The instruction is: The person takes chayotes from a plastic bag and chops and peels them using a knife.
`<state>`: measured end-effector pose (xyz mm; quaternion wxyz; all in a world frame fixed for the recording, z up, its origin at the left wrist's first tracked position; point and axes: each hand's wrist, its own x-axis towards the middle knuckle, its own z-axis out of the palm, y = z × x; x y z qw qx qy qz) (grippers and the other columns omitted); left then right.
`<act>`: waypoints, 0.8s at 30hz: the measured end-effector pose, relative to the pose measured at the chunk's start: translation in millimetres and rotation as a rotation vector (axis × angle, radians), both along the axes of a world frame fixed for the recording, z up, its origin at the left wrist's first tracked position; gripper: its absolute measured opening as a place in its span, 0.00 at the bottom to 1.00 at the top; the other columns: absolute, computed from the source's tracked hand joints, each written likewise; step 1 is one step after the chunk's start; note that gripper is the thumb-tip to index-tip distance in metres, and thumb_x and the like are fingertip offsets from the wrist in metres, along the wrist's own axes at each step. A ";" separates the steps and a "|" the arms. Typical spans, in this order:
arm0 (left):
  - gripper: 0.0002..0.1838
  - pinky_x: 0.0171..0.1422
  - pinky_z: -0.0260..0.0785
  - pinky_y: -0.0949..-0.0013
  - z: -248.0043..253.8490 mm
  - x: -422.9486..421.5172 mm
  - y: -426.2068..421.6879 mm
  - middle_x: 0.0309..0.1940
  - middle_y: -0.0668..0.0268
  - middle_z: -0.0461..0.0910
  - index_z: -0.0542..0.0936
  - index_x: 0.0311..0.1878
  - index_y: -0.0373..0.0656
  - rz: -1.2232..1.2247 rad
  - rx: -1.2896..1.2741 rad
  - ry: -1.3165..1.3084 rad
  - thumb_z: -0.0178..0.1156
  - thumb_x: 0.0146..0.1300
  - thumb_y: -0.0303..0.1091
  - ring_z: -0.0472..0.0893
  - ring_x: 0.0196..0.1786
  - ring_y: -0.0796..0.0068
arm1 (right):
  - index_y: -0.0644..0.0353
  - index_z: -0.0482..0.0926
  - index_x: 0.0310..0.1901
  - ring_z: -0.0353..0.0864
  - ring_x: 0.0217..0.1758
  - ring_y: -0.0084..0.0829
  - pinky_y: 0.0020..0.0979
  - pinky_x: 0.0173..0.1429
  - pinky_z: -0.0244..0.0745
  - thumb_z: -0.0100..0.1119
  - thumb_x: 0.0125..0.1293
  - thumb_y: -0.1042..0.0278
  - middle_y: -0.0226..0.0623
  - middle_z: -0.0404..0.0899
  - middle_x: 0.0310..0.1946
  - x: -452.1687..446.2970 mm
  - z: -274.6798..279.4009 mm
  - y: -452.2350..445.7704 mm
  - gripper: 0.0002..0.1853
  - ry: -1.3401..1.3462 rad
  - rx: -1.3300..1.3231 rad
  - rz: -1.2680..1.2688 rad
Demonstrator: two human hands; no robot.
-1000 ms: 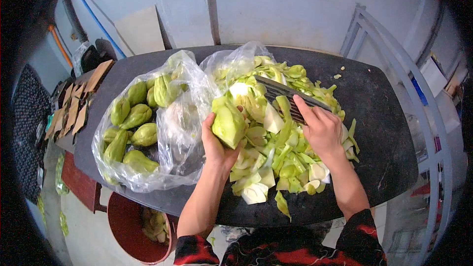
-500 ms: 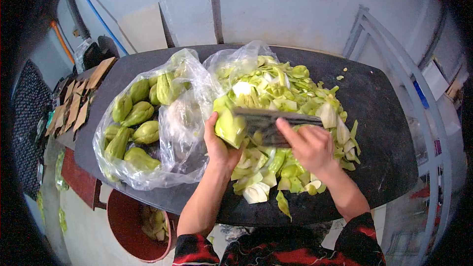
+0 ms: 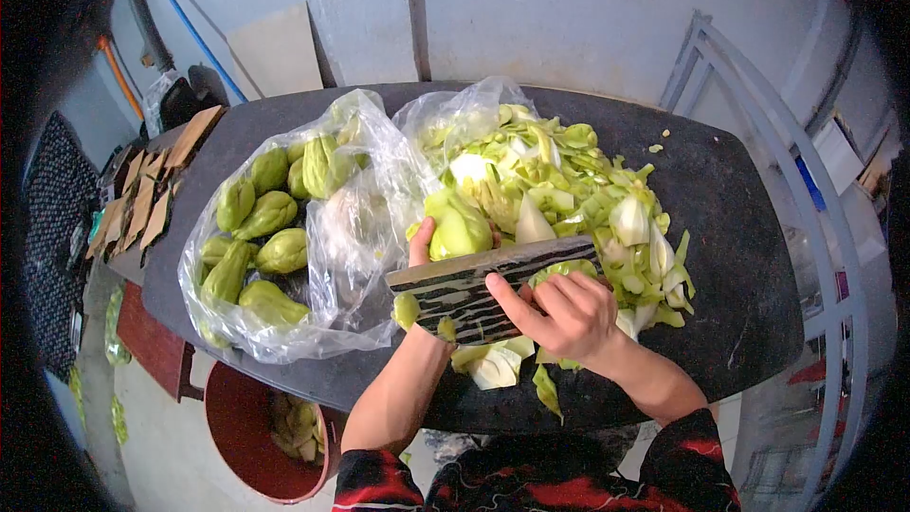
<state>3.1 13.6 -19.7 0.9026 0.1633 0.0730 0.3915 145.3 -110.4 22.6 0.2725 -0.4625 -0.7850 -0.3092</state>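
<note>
My left hand [image 3: 422, 242] holds a partly peeled green chayote [image 3: 459, 228], and most of its fingers are hidden behind a wide knife. The knife [image 3: 474, 292] has a dark, streaked blade that lies across the front of the chayote, with bits of peel stuck at its left end. My right hand [image 3: 569, 315] grips the knife at its right side, the index finger stretched along the blade. A heap of pale green peelings and slices [image 3: 569, 171] lies behind and to the right of both hands.
A clear plastic bag [image 3: 327, 332] with several whole chayotes [image 3: 267, 215] lies on the left of the dark table [image 3: 739, 256]. Below the table's left edge stands a red bin [image 3: 237, 446] with scraps inside. A grey metal railing [image 3: 806, 171] runs along the right.
The knife has swung from over the peelings to the left and down, now lying across the chayote's lower side. My right hand has moved left and lower with it. The chayote is turned differently.
</note>
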 end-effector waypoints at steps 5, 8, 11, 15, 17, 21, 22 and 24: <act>0.33 0.50 0.79 0.60 5.8 3.1 -3.8 0.41 0.56 0.84 0.78 0.53 0.40 0.053 -0.045 0.087 0.50 0.65 0.63 0.84 0.43 0.62 | 0.50 0.81 0.60 0.66 0.20 0.19 0.24 0.21 0.65 0.62 0.56 0.73 0.21 0.59 0.19 1.2 -2.5 0.8 0.27 -0.028 0.010 -0.008; 0.32 0.49 0.79 0.60 6.5 3.0 -4.4 0.40 0.56 0.84 0.78 0.52 0.40 0.026 -0.041 0.067 0.50 0.65 0.63 0.84 0.42 0.61 | 0.50 0.81 0.60 0.66 0.20 0.20 0.24 0.21 0.65 0.62 0.57 0.72 0.21 0.59 0.19 0.7 -2.9 -0.1 0.26 -0.035 0.010 -0.013; 0.31 0.54 0.76 0.59 8.2 0.0 -6.6 0.43 0.59 0.83 0.78 0.54 0.42 0.008 0.007 0.092 0.51 0.65 0.62 0.83 0.45 0.63 | 0.50 0.81 0.60 0.68 0.20 0.20 0.25 0.21 0.65 0.62 0.57 0.72 0.22 0.61 0.19 3.4 -2.8 1.2 0.26 -0.014 0.003 -0.023; 0.28 0.65 0.69 0.58 13.9 4.3 -7.7 0.53 0.60 0.81 0.77 0.58 0.45 0.238 -0.060 0.256 0.51 0.66 0.57 0.79 0.57 0.61 | 0.50 0.81 0.60 0.71 0.18 0.26 0.31 0.22 0.69 0.61 0.53 0.75 0.25 0.65 0.16 36.1 -13.4 14.8 0.29 0.156 -0.096 -0.115; 0.28 0.63 0.70 0.58 12.9 4.0 -7.8 0.52 0.60 0.81 0.77 0.58 0.43 0.260 -0.002 0.238 0.53 0.65 0.56 0.79 0.55 0.61 | 0.51 0.82 0.60 0.71 0.17 0.26 0.33 0.22 0.68 0.62 0.50 0.79 0.27 0.66 0.15 39.1 -10.1 15.3 0.31 0.190 -0.101 -0.128; 0.28 0.59 0.72 0.56 17.3 -1.5 -12.8 0.48 0.57 0.83 0.77 0.58 0.41 0.167 0.059 0.221 0.53 0.65 0.54 0.82 0.50 0.60 | 0.47 0.81 0.60 0.73 0.19 0.24 0.28 0.24 0.70 0.60 0.55 0.70 0.23 0.65 0.17 23.6 4.2 -1.4 0.27 0.114 -0.108 -0.080; 0.29 0.58 0.74 0.56 10.3 -0.8 -6.4 0.47 0.54 0.83 0.77 0.58 0.40 0.165 0.034 0.214 0.53 0.65 0.55 0.83 0.48 0.58 | 0.47 0.82 0.60 0.73 0.19 0.24 0.27 0.24 0.70 0.60 0.55 0.70 0.23 0.65 0.17 19.2 7.4 -2.9 0.27 0.083 -0.115 -0.044; 0.30 0.59 0.74 0.57 5.9 -1.8 -1.3 0.48 0.54 0.83 0.76 0.58 0.40 0.089 0.184 0.137 0.53 0.64 0.56 0.83 0.50 0.58 | 0.47 0.81 0.60 0.72 0.19 0.23 0.26 0.24 0.69 0.59 0.55 0.71 0.22 0.65 0.17 15.2 6.7 -3.6 0.27 0.087 -0.094 -0.026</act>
